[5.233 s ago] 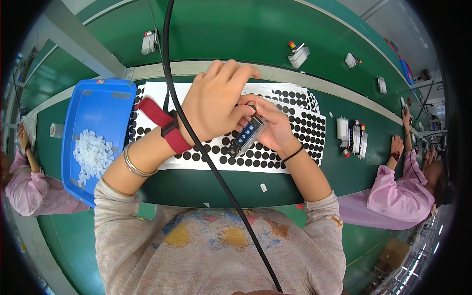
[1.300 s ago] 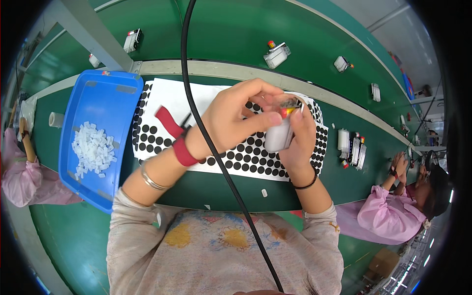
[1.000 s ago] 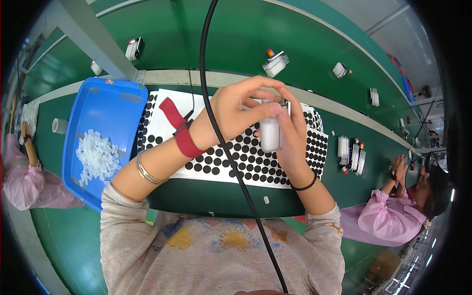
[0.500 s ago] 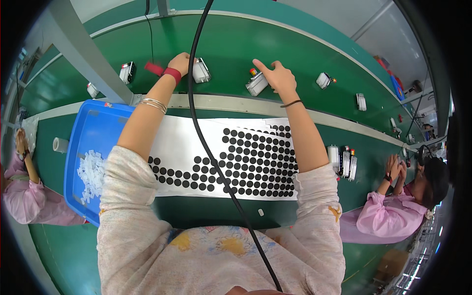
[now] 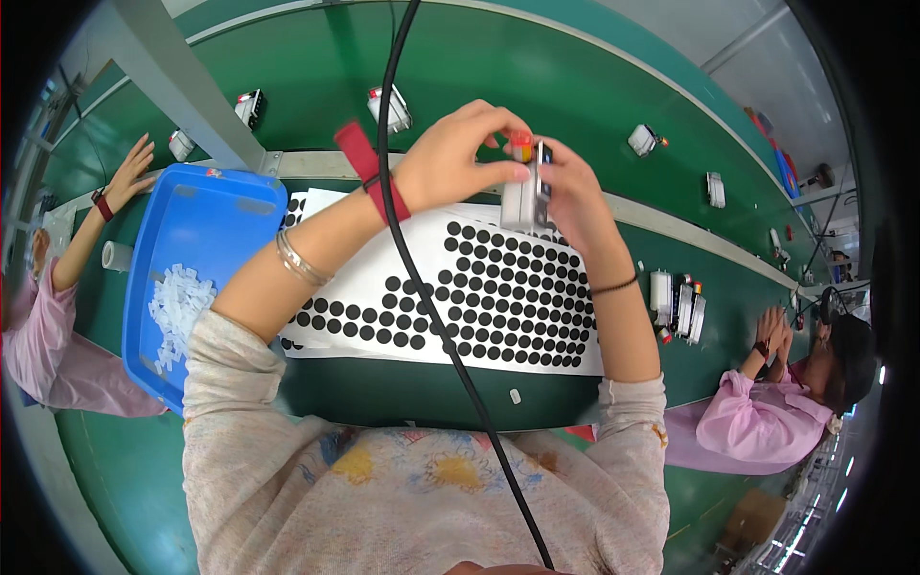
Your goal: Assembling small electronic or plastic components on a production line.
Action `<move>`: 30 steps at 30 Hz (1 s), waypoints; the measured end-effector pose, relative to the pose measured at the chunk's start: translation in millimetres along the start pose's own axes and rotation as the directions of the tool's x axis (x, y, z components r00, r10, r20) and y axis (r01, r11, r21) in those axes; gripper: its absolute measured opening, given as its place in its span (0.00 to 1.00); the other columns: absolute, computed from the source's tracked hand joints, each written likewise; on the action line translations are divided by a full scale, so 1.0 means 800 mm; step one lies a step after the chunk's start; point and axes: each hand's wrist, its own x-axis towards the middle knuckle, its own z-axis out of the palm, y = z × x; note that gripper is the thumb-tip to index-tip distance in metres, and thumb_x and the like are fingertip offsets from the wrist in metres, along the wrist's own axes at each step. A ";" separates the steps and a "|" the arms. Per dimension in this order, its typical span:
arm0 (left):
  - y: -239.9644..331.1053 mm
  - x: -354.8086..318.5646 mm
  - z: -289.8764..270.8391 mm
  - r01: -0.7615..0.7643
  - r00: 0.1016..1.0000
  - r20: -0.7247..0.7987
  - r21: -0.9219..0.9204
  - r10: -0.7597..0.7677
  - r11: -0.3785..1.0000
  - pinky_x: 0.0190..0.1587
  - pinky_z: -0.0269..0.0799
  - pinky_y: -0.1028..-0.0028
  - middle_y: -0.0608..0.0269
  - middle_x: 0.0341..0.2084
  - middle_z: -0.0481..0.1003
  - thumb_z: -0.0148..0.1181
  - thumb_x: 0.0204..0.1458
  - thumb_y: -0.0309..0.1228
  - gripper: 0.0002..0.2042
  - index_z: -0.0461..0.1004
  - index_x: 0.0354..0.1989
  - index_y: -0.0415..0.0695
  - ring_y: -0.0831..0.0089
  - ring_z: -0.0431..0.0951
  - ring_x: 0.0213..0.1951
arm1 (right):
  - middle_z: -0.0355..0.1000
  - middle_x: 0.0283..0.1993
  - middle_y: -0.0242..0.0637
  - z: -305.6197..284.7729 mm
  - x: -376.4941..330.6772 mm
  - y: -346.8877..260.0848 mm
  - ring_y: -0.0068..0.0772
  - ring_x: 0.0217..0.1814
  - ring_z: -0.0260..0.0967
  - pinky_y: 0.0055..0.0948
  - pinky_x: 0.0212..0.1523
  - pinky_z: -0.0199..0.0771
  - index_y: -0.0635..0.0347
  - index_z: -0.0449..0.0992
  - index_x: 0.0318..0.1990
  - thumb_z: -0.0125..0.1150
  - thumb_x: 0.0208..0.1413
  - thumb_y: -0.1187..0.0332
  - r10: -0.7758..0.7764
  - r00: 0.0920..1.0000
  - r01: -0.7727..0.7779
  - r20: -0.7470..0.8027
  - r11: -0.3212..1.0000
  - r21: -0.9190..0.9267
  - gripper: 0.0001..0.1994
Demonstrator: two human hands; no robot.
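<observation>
A small grey-white box-shaped device (image 5: 517, 204) with a red and orange cap is held up over the far edge of the sheets. My right hand (image 5: 577, 199) grips it from the right side, thumb against a dark-edged face. My left hand (image 5: 448, 158) closes on its upper end, with fingers at the cap and the thumb along the body. Beneath both hands lie white sheets (image 5: 364, 259) covered partly with rows of round black stickers (image 5: 503, 302). A red strap circles my left wrist.
To the left stands a blue tray (image 5: 230, 192) holding small translucent pieces (image 5: 177, 311). More devices (image 5: 393, 110) sit on the green far strip, and several (image 5: 682, 307) stand at the right. A black cable (image 5: 391, 182) hangs across the view. Co-workers (image 5: 767, 412) sit on both sides.
My right hand has lifted the device off the far strip and brought it nearer. My left hand has left another device and moved right onto this one. The left co-worker's arm has reached forward.
</observation>
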 end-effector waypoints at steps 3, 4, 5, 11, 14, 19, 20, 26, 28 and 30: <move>0.024 -0.020 0.003 0.018 0.998 0.070 -0.151 -0.008 0.988 0.34 0.69 0.75 0.61 0.33 0.68 0.61 0.43 0.35 0.13 0.72 0.35 0.41 0.73 0.70 0.35 | 0.64 0.49 0.44 0.025 -0.046 0.001 0.39 0.47 0.67 0.35 0.48 0.69 0.68 0.59 0.54 0.51 0.42 0.66 -0.003 0.994 -0.009 0.108 0.994 0.113 0.28; 0.029 -0.026 0.005 0.066 0.991 0.127 -0.259 -0.034 0.964 0.33 0.68 0.77 0.63 0.32 0.67 0.61 0.44 0.33 0.11 0.72 0.34 0.40 0.75 0.70 0.35 | 0.64 0.49 0.48 0.028 -0.059 -0.002 0.46 0.46 0.68 0.39 0.47 0.71 0.68 0.56 0.55 0.49 0.40 0.69 0.028 0.982 -0.057 0.188 0.987 0.148 0.30; 0.033 -0.032 0.008 0.072 0.991 0.132 -0.261 -0.038 0.963 0.33 0.68 0.77 0.63 0.32 0.67 0.61 0.44 0.33 0.11 0.72 0.34 0.40 0.75 0.70 0.35 | 0.63 0.49 0.49 0.030 -0.067 0.001 0.46 0.45 0.68 0.40 0.47 0.71 0.68 0.57 0.55 0.47 0.38 0.70 0.042 0.981 -0.078 0.191 0.979 0.186 0.30; 0.049 -0.059 0.016 0.145 0.985 0.131 -0.301 -0.109 0.943 0.35 0.65 0.76 0.63 0.33 0.66 0.53 0.50 0.31 0.08 0.71 0.33 0.39 0.74 0.68 0.35 | 0.64 0.46 0.33 0.048 -0.092 0.008 0.24 0.47 0.64 0.25 0.47 0.66 0.61 0.59 0.54 0.46 0.55 0.58 0.115 0.988 -0.137 0.106 0.962 0.236 0.22; 0.056 -0.069 0.023 0.082 0.994 0.095 -0.305 -0.055 0.949 0.37 0.63 0.76 0.60 0.33 0.66 0.50 0.51 0.29 0.08 0.69 0.32 0.37 0.70 0.67 0.34 | 0.63 0.45 0.32 0.054 -0.101 0.014 0.21 0.45 0.62 0.23 0.44 0.65 0.61 0.61 0.51 0.52 0.52 0.64 0.080 0.995 -0.090 0.055 0.975 0.205 0.20; 0.071 -0.084 0.023 0.092 0.989 0.142 -0.417 -0.035 0.904 0.42 0.59 0.78 0.60 0.43 0.62 0.44 0.54 0.33 0.12 0.68 0.40 0.39 0.75 0.64 0.40 | 0.63 0.45 0.32 0.058 -0.107 0.007 0.21 0.45 0.61 0.23 0.46 0.63 0.62 0.62 0.49 0.58 0.43 0.76 -0.064 0.989 0.054 0.132 0.996 0.078 0.22; 0.075 -0.087 0.022 0.137 0.983 0.173 -0.460 -0.063 0.877 0.45 0.59 0.77 0.61 0.45 0.60 0.44 0.54 0.32 0.13 0.68 0.42 0.38 0.76 0.63 0.43 | 0.63 0.45 0.33 0.056 -0.109 0.008 0.23 0.48 0.60 0.25 0.49 0.61 0.62 0.62 0.48 0.57 0.42 0.77 -0.103 0.981 0.087 0.164 0.991 0.100 0.22; 0.095 -0.094 0.023 0.155 0.981 0.184 -0.580 -0.057 0.800 0.52 0.56 0.73 0.61 0.47 0.59 0.44 0.55 0.32 0.13 0.67 0.44 0.37 0.74 0.63 0.47 | 0.63 0.48 0.35 0.056 -0.121 -0.001 0.26 0.53 0.58 0.27 0.55 0.56 0.63 0.62 0.49 0.58 0.42 0.75 -0.186 0.948 0.148 0.256 0.976 0.162 0.23; 0.098 -0.095 0.025 0.175 0.979 0.195 -0.635 -0.063 0.752 0.53 0.55 0.73 0.61 0.48 0.59 0.44 0.55 0.33 0.13 0.66 0.44 0.37 0.74 0.62 0.48 | 0.63 0.48 0.36 0.057 -0.123 0.000 0.26 0.53 0.58 0.27 0.55 0.56 0.63 0.62 0.49 0.58 0.42 0.74 -0.211 0.940 0.167 0.266 0.970 0.178 0.23; 0.100 -0.096 0.025 0.187 0.978 0.193 -0.662 -0.075 0.726 0.53 0.55 0.72 0.61 0.49 0.59 0.45 0.55 0.33 0.13 0.66 0.44 0.37 0.74 0.62 0.48 | 0.63 0.49 0.36 0.059 -0.126 0.000 0.26 0.54 0.58 0.26 0.56 0.53 0.63 0.62 0.49 0.57 0.42 0.74 -0.185 0.950 0.122 0.253 0.962 0.245 0.22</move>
